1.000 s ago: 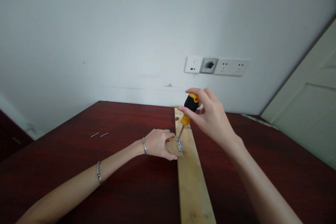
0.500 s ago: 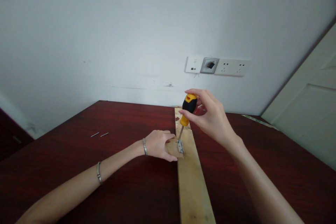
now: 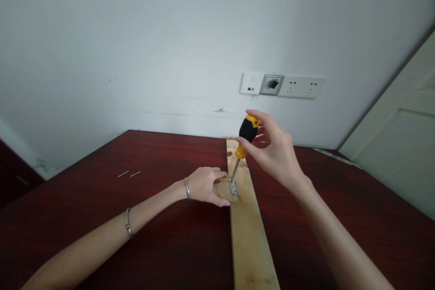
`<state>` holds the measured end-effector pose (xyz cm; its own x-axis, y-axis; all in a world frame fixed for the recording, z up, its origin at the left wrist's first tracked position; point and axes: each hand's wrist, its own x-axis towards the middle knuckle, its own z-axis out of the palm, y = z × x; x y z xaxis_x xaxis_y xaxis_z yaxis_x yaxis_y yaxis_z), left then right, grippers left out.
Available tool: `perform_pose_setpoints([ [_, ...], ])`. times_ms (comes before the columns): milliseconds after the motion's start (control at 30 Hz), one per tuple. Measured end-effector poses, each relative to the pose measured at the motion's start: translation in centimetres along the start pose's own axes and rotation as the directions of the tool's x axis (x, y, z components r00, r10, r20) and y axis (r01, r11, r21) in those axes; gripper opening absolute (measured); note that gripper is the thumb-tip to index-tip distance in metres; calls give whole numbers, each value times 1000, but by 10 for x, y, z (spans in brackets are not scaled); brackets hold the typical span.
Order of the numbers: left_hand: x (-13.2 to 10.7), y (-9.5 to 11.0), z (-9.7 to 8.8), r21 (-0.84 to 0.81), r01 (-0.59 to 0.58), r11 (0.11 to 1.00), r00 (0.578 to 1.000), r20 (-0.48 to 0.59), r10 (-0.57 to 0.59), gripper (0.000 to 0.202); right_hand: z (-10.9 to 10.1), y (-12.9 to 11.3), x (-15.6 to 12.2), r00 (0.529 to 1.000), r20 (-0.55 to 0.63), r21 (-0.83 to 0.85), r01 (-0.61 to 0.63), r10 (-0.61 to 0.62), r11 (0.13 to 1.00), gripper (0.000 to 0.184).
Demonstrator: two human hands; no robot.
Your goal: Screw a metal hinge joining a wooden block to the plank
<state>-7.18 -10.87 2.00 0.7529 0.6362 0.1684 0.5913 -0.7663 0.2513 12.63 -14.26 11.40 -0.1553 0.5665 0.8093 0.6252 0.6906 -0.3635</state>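
Note:
My right hand (image 3: 277, 149) grips the black and yellow handle of a screwdriver (image 3: 248, 129), thumb on one side and fingers on the other. The screwdriver leans a little to the right, and its tip meets the far end of a small metal hinge (image 3: 233, 187). That hinge lies across a small wooden block (image 3: 223, 188) and a long wooden plank (image 3: 253, 231). Around the block, my left hand (image 3: 206, 185) is closed from the left, thumb at the near edge and fingers at the far edge. Whether a screw sits under the tip is too small to tell.
Two thin metal pins (image 3: 129, 174) lie on the dark red table (image 3: 163, 154) at the left. A pale strip (image 3: 336, 157) rests near the back right edge. Behind the table is a white wall with sockets (image 3: 301, 87); a door (image 3: 404, 131) stands at the right.
My right hand and the screwdriver's handle have shifted slightly up and to the right, so the screwdriver tilts more. My left hand holds the block almost unmoved.

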Motion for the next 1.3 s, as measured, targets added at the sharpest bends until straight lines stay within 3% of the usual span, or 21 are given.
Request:
perform_pose_setpoints([
  [333, 1, -5, -4, 47, 14, 999, 1000, 28, -15, 66, -13, -5, 2, 995, -96, 47, -5, 10, 999, 54],
  [633, 1, -10, -13, 40, 12, 999, 1000, -17, -12, 68, -13, 30, 3, 976, -120, 85, -171, 180, 982, 60],
  [900, 1, -11, -7, 55, 7, 998, 1000, 16, -8, 68, -13, 11, -2, 984, -177, 71, -23, 35, 997, 59],
  [1100, 0, -6, -8, 45, -28, 999, 999, 23, 27, 67, -10, 9, -2, 987, -160, 34, -9, 14, 999, 57],
  [1300, 0, -9, -10, 34, -64, 997, 998, 9, 64, 71, -6, 32, 1, 979, -36, -60, -204, 202, 977, 60],
])
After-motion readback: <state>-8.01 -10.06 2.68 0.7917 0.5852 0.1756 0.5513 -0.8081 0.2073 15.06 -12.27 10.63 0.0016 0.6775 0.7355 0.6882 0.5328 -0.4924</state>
